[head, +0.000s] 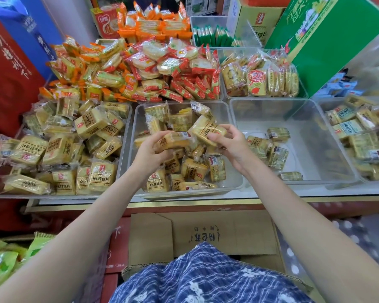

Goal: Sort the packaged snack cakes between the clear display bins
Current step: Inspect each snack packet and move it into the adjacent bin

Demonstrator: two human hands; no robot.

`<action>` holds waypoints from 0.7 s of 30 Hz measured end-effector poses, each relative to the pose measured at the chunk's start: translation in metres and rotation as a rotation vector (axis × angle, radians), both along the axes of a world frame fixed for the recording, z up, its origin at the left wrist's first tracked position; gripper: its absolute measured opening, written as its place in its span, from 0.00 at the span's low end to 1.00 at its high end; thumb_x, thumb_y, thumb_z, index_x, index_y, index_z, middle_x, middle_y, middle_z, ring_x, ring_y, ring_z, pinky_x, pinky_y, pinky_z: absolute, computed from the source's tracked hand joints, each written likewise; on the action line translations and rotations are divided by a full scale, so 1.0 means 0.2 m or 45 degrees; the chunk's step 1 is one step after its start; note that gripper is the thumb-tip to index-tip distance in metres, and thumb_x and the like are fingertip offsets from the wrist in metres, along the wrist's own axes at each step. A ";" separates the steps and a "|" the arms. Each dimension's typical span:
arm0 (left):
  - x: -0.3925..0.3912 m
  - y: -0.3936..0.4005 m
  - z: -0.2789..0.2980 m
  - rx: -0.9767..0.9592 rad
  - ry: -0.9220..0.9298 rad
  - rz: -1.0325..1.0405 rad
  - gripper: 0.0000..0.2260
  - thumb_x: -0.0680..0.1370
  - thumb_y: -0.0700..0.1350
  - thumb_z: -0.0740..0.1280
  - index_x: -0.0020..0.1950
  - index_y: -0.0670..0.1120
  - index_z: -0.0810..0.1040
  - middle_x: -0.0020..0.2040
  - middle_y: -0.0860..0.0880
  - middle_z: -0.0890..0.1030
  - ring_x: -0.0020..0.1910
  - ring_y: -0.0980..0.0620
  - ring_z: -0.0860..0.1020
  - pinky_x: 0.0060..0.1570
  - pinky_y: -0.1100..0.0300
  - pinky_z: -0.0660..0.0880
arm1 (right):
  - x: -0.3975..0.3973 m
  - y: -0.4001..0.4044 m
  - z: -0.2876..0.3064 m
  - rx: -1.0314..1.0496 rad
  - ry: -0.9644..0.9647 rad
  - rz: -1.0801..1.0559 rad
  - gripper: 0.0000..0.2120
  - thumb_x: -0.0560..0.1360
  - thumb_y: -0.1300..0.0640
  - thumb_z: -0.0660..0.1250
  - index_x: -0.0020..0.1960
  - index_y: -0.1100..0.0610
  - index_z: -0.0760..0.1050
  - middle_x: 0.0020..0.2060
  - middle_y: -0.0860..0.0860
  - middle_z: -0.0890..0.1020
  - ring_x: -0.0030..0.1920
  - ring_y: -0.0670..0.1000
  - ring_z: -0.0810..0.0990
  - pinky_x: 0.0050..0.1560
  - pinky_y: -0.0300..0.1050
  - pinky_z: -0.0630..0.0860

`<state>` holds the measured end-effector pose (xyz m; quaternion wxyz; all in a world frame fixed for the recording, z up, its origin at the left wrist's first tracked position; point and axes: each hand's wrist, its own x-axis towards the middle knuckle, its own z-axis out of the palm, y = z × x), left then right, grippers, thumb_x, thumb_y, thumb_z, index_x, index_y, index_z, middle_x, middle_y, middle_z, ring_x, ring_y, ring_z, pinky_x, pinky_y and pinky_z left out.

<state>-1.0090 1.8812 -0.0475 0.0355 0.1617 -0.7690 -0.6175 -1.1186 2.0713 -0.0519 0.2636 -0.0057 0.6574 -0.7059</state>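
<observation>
While left fingers (pixel 162 139) curl round one snack cake (pixel 173 142), right fingers (pixel 214 136) pinch another (pixel 204 129).

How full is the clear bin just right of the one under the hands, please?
Mostly empty. The clear bin holds only a few snack cake packs along its left side, and much of its bare floor shows.

Two yellow snack cakes in clear wrappers sit raised above the middle bin (pixel 224 114), a clear plastic tub roughly half full of the same cakes lying jumbled. The left-hand cake (pixel 173 142) is tilted, barcode label up; the right-hand cake (pixel 206 130) angles toward 1 o'clock, dark print showing. At 9 o'clock, a left bin (pixel 125 136) is heaped full. At 3 o'clock, a right bin (pixel 315 119) holds a few green-tinted packets along its left side.
</observation>
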 end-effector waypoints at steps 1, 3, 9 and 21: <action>0.00 0.00 0.00 0.009 -0.041 0.003 0.19 0.74 0.35 0.70 0.61 0.50 0.76 0.59 0.45 0.78 0.56 0.45 0.78 0.57 0.44 0.76 | 0.00 0.01 0.00 -0.020 -0.027 -0.021 0.15 0.72 0.63 0.72 0.55 0.57 0.70 0.50 0.54 0.79 0.41 0.49 0.81 0.36 0.40 0.79; 0.00 0.02 0.00 0.048 -0.135 0.049 0.18 0.73 0.39 0.71 0.62 0.48 0.73 0.57 0.45 0.79 0.53 0.46 0.80 0.51 0.51 0.78 | -0.01 0.02 -0.01 -0.071 -0.074 -0.064 0.13 0.72 0.64 0.71 0.51 0.58 0.69 0.48 0.55 0.79 0.39 0.50 0.81 0.37 0.42 0.80; -0.02 0.02 0.00 -0.066 -0.109 0.178 0.15 0.72 0.37 0.72 0.53 0.50 0.73 0.54 0.47 0.79 0.54 0.49 0.77 0.54 0.50 0.77 | -0.03 0.05 -0.05 -0.058 -0.059 -0.205 0.09 0.72 0.64 0.70 0.42 0.57 0.70 0.43 0.53 0.80 0.44 0.51 0.79 0.42 0.40 0.76; -0.02 0.03 0.02 -0.125 -0.038 0.136 0.20 0.74 0.33 0.69 0.46 0.61 0.76 0.64 0.46 0.72 0.61 0.45 0.75 0.58 0.47 0.76 | -0.02 0.04 -0.04 -0.177 0.014 -0.106 0.17 0.74 0.70 0.65 0.56 0.52 0.72 0.57 0.51 0.78 0.55 0.53 0.79 0.49 0.44 0.80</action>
